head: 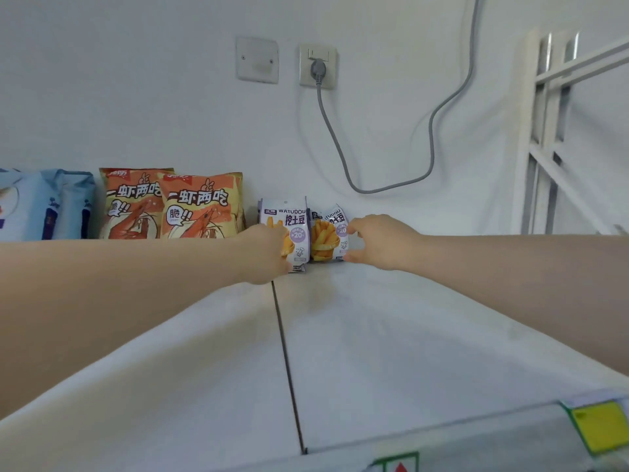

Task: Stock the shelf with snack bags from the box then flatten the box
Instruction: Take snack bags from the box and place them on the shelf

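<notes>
— Gripped what with the left hand (269, 255)?
— Clutched the left white-and-purple foil fries bag (289, 226) by its lower left edge, fingers curled close; stood upright, far back on the white shelf top (357, 335).
— And with the right hand (381, 241)?
— Pinched the right edge of the twin bag (328, 233), finger above, thumb below, half spread. Read "WATUDOU" and "20".

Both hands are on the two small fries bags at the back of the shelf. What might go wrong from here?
1. The left fries bag and right fries bag stand upright, and the right one looks tilted. Once the left hand and right hand release, either may topple forward.
2. The left forearm lies close in front of the orange shrimp bags. Drawing it back carelessly could knock them over.
</notes>
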